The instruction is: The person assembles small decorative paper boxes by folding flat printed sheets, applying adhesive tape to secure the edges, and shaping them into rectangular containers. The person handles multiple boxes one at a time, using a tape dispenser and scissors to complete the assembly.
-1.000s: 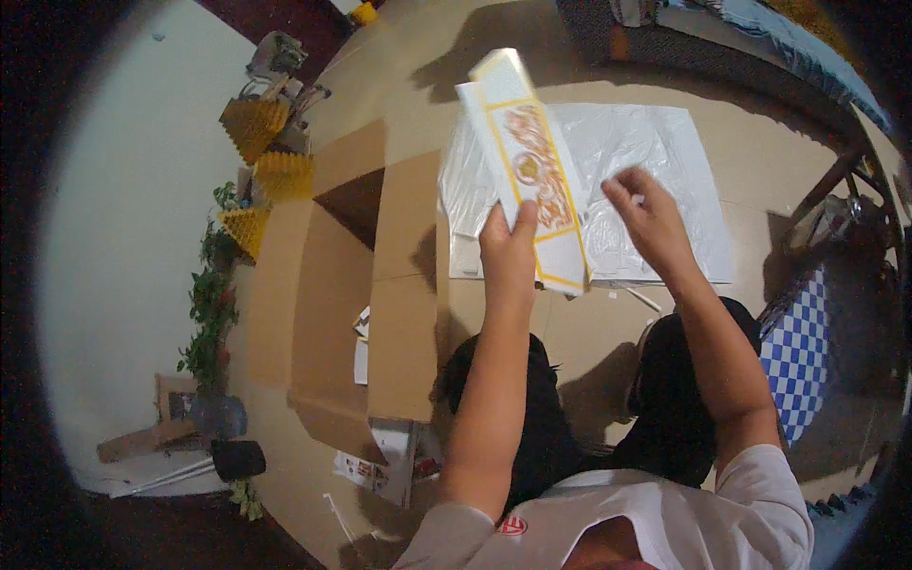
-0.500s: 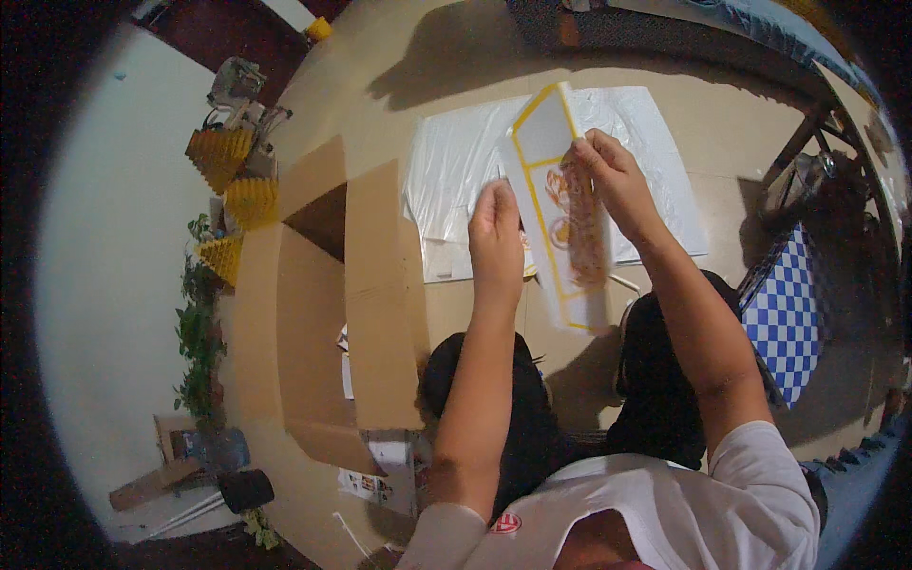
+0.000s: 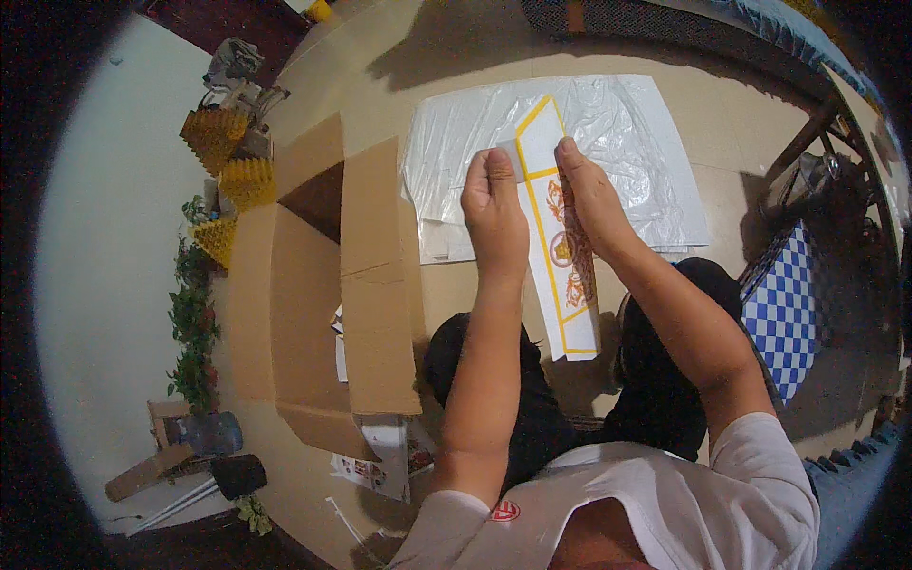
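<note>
Both hands stand closer together than half a second ago, and the yellow-bordered card [image 3: 561, 249] has shifted nearer the person's body. Left hand [image 3: 496, 204]: grip grasping the card's upper left edge at a grey flap, thumb upright, most fingers hidden. Right hand [image 3: 597, 201]: grip grasping the right edge, thumb on top. Card is held aloft, tilted slightly, appearing across the near edge of a plastic-covered white sheet [image 3: 655, 171] on the floor [image 3: 731, 109]. Open cardboard box [image 3: 380, 285] stands beside the sheet's left edge; blue-and-white checkered piece [image 3: 784, 313] lies beyond its near right corner.
</note>
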Action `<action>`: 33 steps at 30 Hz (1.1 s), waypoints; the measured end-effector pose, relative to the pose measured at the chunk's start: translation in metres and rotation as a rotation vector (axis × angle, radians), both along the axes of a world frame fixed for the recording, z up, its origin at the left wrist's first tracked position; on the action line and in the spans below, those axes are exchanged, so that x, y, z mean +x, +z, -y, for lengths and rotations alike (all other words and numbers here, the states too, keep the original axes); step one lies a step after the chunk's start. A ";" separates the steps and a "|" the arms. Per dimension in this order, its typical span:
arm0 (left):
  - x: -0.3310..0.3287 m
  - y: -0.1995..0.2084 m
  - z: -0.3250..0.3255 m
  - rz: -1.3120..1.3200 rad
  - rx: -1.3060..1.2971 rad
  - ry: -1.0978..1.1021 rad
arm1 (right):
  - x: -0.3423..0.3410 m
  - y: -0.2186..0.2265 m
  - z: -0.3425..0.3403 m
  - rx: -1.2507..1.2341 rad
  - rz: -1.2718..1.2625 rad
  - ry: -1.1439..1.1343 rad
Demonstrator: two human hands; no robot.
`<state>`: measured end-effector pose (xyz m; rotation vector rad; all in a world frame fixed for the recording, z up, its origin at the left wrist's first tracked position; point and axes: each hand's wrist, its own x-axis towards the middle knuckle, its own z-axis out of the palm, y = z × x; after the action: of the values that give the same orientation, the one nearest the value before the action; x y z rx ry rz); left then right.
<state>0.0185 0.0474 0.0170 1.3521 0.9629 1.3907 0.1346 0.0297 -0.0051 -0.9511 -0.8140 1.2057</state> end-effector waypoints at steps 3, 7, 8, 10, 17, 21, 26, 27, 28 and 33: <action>-0.001 0.000 -0.003 0.053 -0.042 -0.027 | 0.009 0.000 -0.005 -0.008 -0.023 0.012; 0.004 -0.004 -0.005 0.303 -0.338 -0.112 | 0.004 0.029 0.012 -0.156 -0.013 0.054; 0.004 -0.005 -0.006 0.307 -0.323 -0.157 | 0.001 0.033 0.015 -0.218 -0.035 0.065; 0.002 -0.007 -0.009 0.316 -0.296 -0.251 | 0.001 0.030 0.014 -0.187 -0.003 0.041; 0.012 -0.004 0.002 -0.215 0.122 0.212 | 0.019 0.001 -0.009 -0.084 0.213 -0.191; 0.014 -0.003 0.021 -0.275 0.048 0.163 | 0.024 0.008 -0.007 -0.122 0.162 -0.235; 0.016 -0.001 0.023 -0.411 0.011 0.169 | 0.027 -0.001 -0.012 -0.063 0.132 -0.211; 0.015 -0.004 0.020 -0.386 0.036 0.149 | 0.028 -0.001 -0.012 -0.108 0.084 -0.175; 0.016 -0.006 0.018 -0.358 0.058 0.127 | 0.028 0.004 -0.010 -0.155 0.037 -0.139; 0.022 -0.008 0.018 -0.014 -0.001 -0.077 | 0.022 0.013 -0.003 -0.303 -0.094 -0.084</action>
<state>0.0405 0.0295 0.0089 1.3853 0.9110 1.3237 0.1564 0.0329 0.0076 -1.1525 -0.5198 1.3128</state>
